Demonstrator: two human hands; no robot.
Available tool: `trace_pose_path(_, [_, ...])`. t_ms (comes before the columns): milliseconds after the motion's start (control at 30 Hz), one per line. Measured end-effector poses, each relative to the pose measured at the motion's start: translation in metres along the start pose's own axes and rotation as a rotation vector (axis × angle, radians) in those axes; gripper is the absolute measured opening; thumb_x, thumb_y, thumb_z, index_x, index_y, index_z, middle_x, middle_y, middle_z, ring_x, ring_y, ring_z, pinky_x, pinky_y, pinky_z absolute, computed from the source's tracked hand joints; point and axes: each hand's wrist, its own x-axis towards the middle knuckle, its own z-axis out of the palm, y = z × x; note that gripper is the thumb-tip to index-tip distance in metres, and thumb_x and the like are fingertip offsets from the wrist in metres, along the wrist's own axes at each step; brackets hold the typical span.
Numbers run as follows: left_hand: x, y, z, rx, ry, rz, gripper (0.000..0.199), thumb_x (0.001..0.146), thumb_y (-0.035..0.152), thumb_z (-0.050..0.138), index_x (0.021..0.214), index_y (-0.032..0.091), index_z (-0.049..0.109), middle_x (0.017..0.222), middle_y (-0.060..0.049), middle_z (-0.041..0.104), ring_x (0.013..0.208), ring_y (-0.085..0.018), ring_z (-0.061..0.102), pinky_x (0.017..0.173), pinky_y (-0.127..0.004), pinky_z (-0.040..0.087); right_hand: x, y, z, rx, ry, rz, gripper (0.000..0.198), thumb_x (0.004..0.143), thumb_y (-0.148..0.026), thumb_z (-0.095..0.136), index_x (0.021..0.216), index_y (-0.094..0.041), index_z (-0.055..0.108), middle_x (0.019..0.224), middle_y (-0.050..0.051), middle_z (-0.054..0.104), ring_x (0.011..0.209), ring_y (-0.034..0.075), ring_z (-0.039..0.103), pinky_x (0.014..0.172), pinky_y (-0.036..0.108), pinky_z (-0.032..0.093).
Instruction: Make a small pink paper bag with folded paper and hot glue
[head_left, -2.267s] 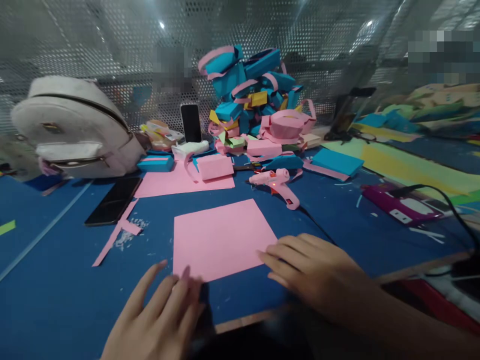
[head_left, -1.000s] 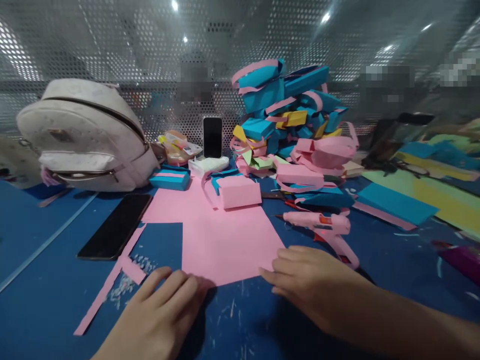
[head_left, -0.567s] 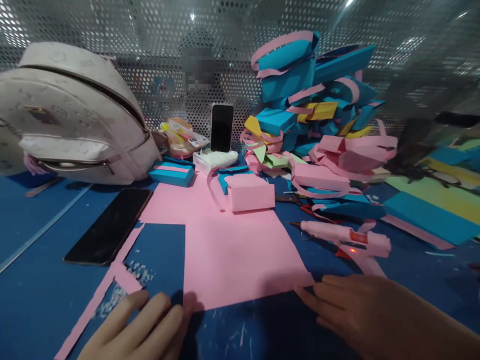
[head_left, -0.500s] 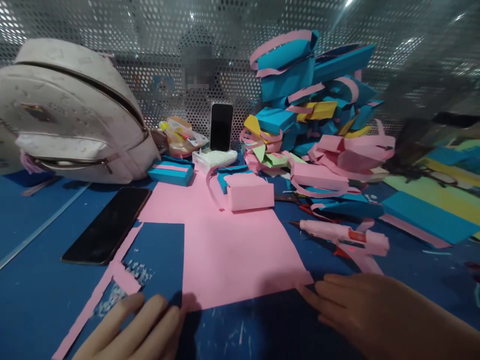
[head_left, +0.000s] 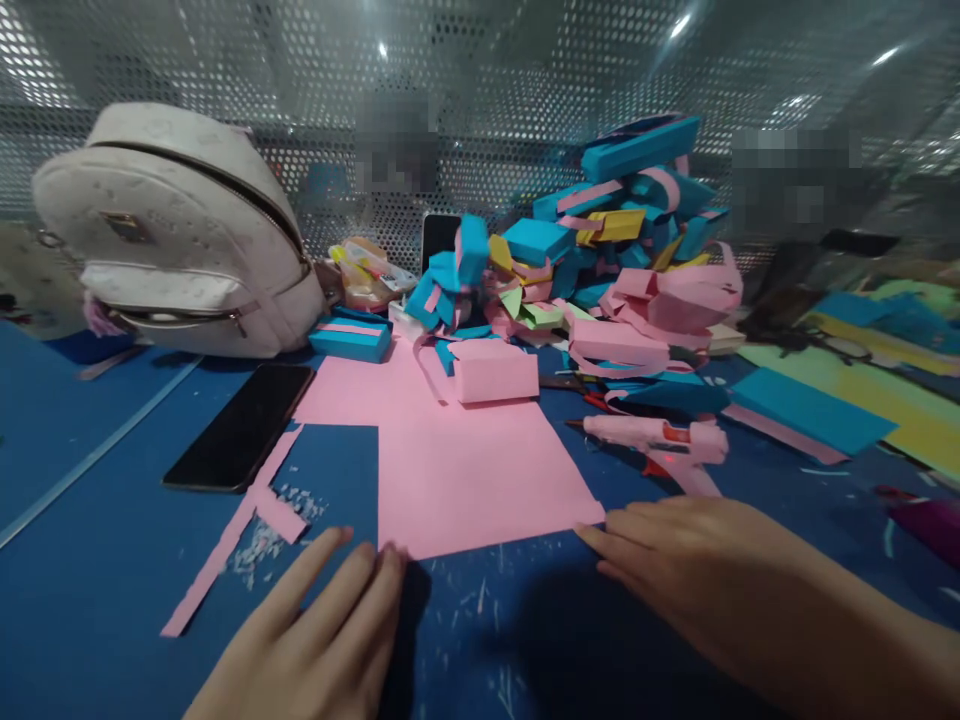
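A sheet of pink paper (head_left: 480, 470) lies on the blue table, its near edge towards me. My left hand (head_left: 322, 620) has its index fingertip at the near left corner; the outer fingers are spread and bent, and the thumb is hidden. At the near right corner, my right hand (head_left: 675, 560) pinches the edge, fingers close together. A small pink paper box (head_left: 495, 372) sits on the sheet's far part. Right of the sheet lies a pink glue gun (head_left: 660, 440). Beside my left hand are a torn pink strip (head_left: 225, 550) and small paper scraps (head_left: 259, 555).
A black phone (head_left: 240, 425) lies at left before a pale backpack (head_left: 180, 240). Piled blue, yellow and pink paper pieces (head_left: 637, 230) stand at the back right. A blue box (head_left: 351, 338) sits near the backpack. Perforated metal panelling (head_left: 285, 60) closes off the back.
The pile's top blue pieces have toppled left and now partly cover the upright phone. My view has shifted. Both hands stay at the pink paper's near corners.
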Motion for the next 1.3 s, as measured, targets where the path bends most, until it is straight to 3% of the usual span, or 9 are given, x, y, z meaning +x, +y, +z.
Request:
trace_pose_path(67, [0.002, 0.000, 0.001, -0.011, -0.042, 0.032, 0.040, 0.099, 0.019, 0.032, 0.107, 0.015, 0.071, 0.118, -0.007, 0.067, 0.107, -0.024, 0.053, 0.110, -0.043, 0.023, 0.012, -0.007, -0.005, 0.075, -0.130, -0.069, 0.014, 0.094, -0.019, 0.052, 0.096, -0.023, 0.065, 0.075, 0.000, 0.065, 0.063, 0.015, 0.060, 0.056, 0.030, 0.041])
trace_pose_path(133, [0.004, -0.002, 0.003, -0.033, -0.078, 0.059, 0.034, 0.096, 0.018, 0.039, 0.114, 0.013, 0.067, 0.118, -0.007, 0.066, 0.107, -0.024, 0.053, 0.109, -0.042, 0.024, 0.024, -0.015, -0.005, 0.127, -0.176, -0.103, 0.031, 0.089, -0.026, 0.063, 0.119, -0.026, 0.058, 0.092, 0.001, 0.065, 0.076, 0.017, 0.061, 0.061, 0.030, 0.043])
trace_pose_path(200, [0.005, -0.003, 0.004, -0.059, -0.080, 0.070, 0.033, 0.093, 0.017, 0.044, 0.118, 0.011, 0.065, 0.112, -0.007, 0.067, 0.104, -0.023, 0.054, 0.108, -0.040, 0.026, 0.035, -0.021, -0.001, 0.166, -0.205, -0.153, 0.045, 0.085, -0.029, 0.068, 0.127, -0.027, 0.053, 0.098, 0.002, 0.064, 0.079, 0.018, 0.060, 0.062, 0.029, 0.043])
trace_pose_path(400, [0.006, -0.006, 0.006, -0.071, -0.020, 0.079, 0.032, 0.094, 0.015, 0.041, 0.113, 0.010, 0.066, 0.106, -0.006, 0.067, 0.099, -0.022, 0.055, 0.107, -0.040, 0.027, 0.048, -0.030, 0.010, 0.203, -0.235, -0.197, 0.037, 0.089, -0.030, 0.065, 0.124, -0.024, 0.055, 0.096, 0.003, 0.063, 0.078, 0.019, 0.058, 0.063, 0.029, 0.042])
trace_pose_path(800, [0.002, -0.006, 0.009, -0.045, 0.027, 0.075, 0.040, 0.099, 0.021, 0.031, 0.113, 0.012, 0.068, 0.103, -0.006, 0.070, 0.099, -0.022, 0.056, 0.107, -0.040, 0.026, 0.049, -0.027, 0.015, 0.249, -0.274, -0.218, 0.047, 0.093, -0.039, 0.057, 0.136, -0.021, 0.048, 0.101, 0.006, 0.065, 0.080, 0.023, 0.060, 0.063, 0.032, 0.043])
trace_pose_path(1300, [0.001, -0.004, 0.006, 0.052, 0.135, 0.094, 0.038, 0.096, 0.013, 0.033, 0.097, 0.010, 0.071, 0.095, -0.011, 0.073, 0.088, -0.023, 0.063, 0.104, -0.046, 0.031, 0.053, -0.028, 0.012, 0.251, -0.307, -0.212, 0.049, 0.095, -0.040, 0.054, 0.140, -0.025, 0.044, 0.099, 0.005, 0.064, 0.076, 0.021, 0.060, 0.060, 0.030, 0.040])
